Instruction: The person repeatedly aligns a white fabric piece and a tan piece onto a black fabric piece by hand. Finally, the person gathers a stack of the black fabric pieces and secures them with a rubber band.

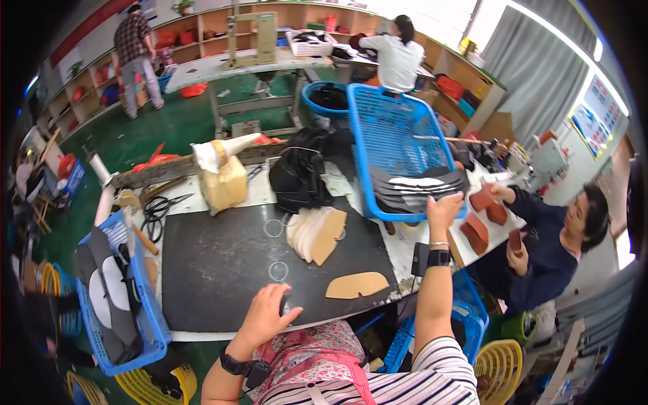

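- The right hand [442,206] reaches far across the counter [229,192] to the near rim of the tilted blue basket [391,128]. Its fingers close on the dark, flat shoe-upper pieces [415,183] that lie fanned in the basket's lower end.
- The left hand [268,312] rests palm down at the near edge of the black work mat [216,270], fingers loosely curled over something small; I cannot tell what, nor whether it is gripped.
- The dark pieces, some with pale linings, look thin, light and floppy. They would likely sag if lifted by one tip, so a pinch across the broad end of the stack seems the safer hold. Layered loosely, they may slide over one another.
- On the mat, a single tan cut piece [358,285] lies near the right edge, and a fanned stack of tan and cream pieces [316,233] lies farther in. These look stiffer, like board or leather.
- Two clear rings [278,271] lie on the mat between the left hand and the stack.
- Scissors [158,209] lie at the far left, beside a yellowish wrapped block [226,185].
- A second blue basket [125,297] of dark and white pieces stands at the left.
- A co-worker [547,236] sits at the right, handling brown pieces [482,199].
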Tool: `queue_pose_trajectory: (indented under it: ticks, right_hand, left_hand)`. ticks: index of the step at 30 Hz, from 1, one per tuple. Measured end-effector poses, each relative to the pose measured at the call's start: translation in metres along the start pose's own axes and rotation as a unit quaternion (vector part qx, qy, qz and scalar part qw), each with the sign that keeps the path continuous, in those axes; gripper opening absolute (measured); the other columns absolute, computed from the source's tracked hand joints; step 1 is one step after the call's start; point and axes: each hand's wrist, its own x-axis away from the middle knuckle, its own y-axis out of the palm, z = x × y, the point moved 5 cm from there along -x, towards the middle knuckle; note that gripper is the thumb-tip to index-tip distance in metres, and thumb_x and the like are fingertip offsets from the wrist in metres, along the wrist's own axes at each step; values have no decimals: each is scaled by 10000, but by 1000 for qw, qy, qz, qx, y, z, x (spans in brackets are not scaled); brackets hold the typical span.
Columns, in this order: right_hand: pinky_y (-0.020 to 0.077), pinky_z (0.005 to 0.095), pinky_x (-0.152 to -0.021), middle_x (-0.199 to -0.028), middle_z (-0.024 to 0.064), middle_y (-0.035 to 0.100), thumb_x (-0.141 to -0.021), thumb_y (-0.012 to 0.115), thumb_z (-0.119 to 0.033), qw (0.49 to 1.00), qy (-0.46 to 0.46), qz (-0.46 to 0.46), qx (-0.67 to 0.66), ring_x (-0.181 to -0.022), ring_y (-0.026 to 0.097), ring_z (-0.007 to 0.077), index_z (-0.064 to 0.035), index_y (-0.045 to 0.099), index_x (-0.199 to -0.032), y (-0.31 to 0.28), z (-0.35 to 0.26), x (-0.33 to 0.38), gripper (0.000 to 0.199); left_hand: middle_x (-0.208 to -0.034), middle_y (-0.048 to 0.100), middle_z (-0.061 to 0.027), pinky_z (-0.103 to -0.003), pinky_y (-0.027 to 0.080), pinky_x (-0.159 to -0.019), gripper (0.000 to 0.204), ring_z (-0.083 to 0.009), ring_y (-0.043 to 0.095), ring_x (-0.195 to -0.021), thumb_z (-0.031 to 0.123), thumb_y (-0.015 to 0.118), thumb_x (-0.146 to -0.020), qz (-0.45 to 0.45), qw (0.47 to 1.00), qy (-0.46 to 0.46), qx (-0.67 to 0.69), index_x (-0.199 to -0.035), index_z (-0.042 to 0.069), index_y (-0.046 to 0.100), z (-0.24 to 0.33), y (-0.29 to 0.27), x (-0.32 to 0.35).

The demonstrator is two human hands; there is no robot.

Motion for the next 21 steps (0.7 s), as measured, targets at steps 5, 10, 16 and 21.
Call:
queue_pose_trajectory:
  ticks: [5, 10, 16, 21]
  right_hand:
    - [512, 439, -778, -1058, 207, 546, -717, 628, -51, 984, -29, -156, 78, -997, 551, 380, -26, 599, -1009, -28, -23, 3, 294]
    - [529, 424, -724, -836, 223, 650, -722, 631, -86, 923, -247, -296, 6, -809, 644, 379, -19, 677, -808, 26, -20, -7, 118]
    - [550, 415, -735, -823, 225, 681, -607, 814, -268, 799, -311, -515, -22, -763, 677, 338, 27, 708, -765, 16, -58, -16, 351]
    - [553, 410, -756, -832, 217, 685, -572, 854, -337, 809, -352, -467, 66, -782, 681, 332, 19, 707, -773, 62, -54, 1, 434]
  left_hand:
    - [-1036, 613, -172, -389, 490, -837, 460, -334, 604, -942, 320, 736, -788, -99, 993, -53, -34, -1090, 4, 592, -23, 11, 30]
    - [-1017, 622, -174, -389, 499, -827, 471, -332, 611, -933, 344, 736, -788, -122, 990, -68, -36, -1083, 3, 599, -36, 10, 39]
    - [-1010, 629, -192, -413, 494, -834, 497, -353, 607, -953, 388, 716, -797, -172, 980, -98, -10, -1087, 1, 601, -42, 24, 41]
    - [-989, 631, -201, -426, 491, -838, 525, -369, 605, -950, 426, 698, -809, -181, 980, -83, 6, -1091, -6, 599, -32, 34, 34]
